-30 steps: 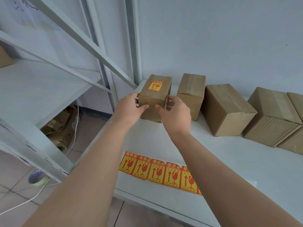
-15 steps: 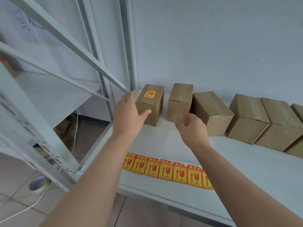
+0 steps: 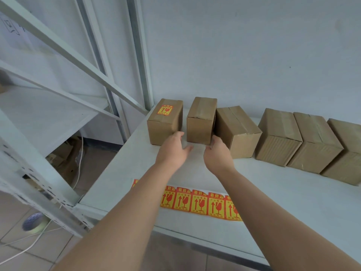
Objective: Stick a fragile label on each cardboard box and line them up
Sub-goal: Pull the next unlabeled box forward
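Note:
A row of cardboard boxes stands along the wall on the white shelf [image 3: 273, 196]. The leftmost box [image 3: 165, 122] carries a red and yellow fragile label [image 3: 165, 110] on its top. Beside it stands a second box [image 3: 202, 120] with no label in sight. My left hand [image 3: 172, 151] reaches in with straight fingers at the left front of this second box, fingertips near the labelled box's lower corner. My right hand [image 3: 216, 153] hovers at its right front corner, fingers loosely curled, holding nothing. A strip of fragile labels [image 3: 201, 203] lies near the shelf's front edge, partly hidden by my forearms.
Several more unlabelled boxes [image 3: 277, 137] continue the row to the right. White metal shelving posts and a diagonal brace [image 3: 78, 57] stand at the left. A roll of tape [image 3: 33, 223], a white cable and crushed cardboard lie on the tiled floor below.
Both hands have let go of the labelled box and moved right, to either side of the second box's front. The view has shifted right.

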